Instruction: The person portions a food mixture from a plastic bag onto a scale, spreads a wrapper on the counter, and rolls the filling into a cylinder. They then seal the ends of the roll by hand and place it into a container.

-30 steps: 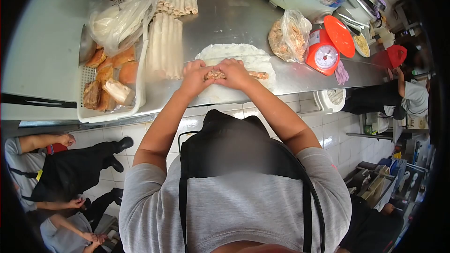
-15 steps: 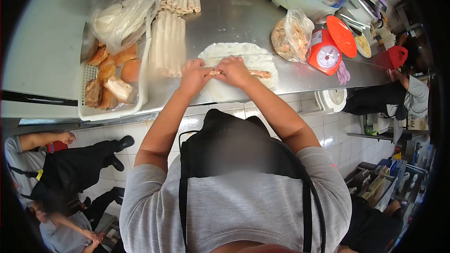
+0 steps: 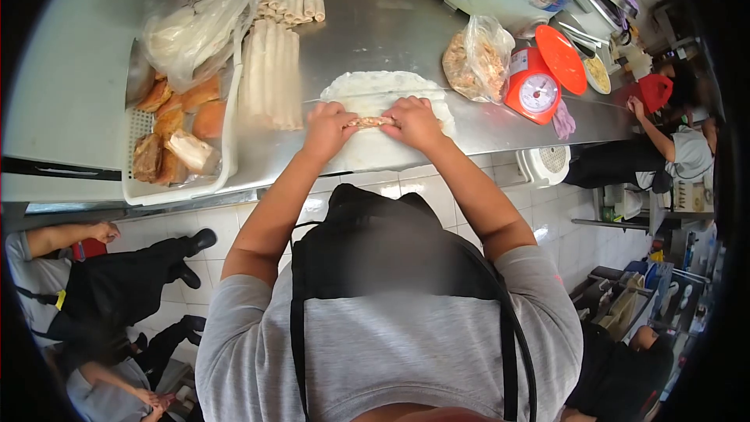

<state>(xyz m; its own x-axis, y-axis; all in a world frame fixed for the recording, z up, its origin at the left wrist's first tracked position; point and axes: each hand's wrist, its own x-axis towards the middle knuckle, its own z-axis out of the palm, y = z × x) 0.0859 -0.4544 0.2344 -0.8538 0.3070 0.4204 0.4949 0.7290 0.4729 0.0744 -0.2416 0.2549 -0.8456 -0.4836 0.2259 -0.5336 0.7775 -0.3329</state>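
Both hands are pressed down on a line of filling (image 3: 370, 121) on the round wrapper (image 3: 375, 90), at the near edge of the steel counter (image 3: 391, 23). Left hand (image 3: 326, 130) and right hand (image 3: 414, 120) have fingers curled onto it. Finished rolls (image 3: 273, 74) sit just left.

Brushed stainless-steel counter (image 3: 391, 23) (dull sheen), thin matt floury wrapper (image 3: 375, 90), crinkled glossy clear plastic bag (image 3: 476, 59), glossy orange plastic scale (image 3: 539, 86), white perforated plastic tray (image 3: 144, 187), glazed white wall tiles (image 3: 437, 195).
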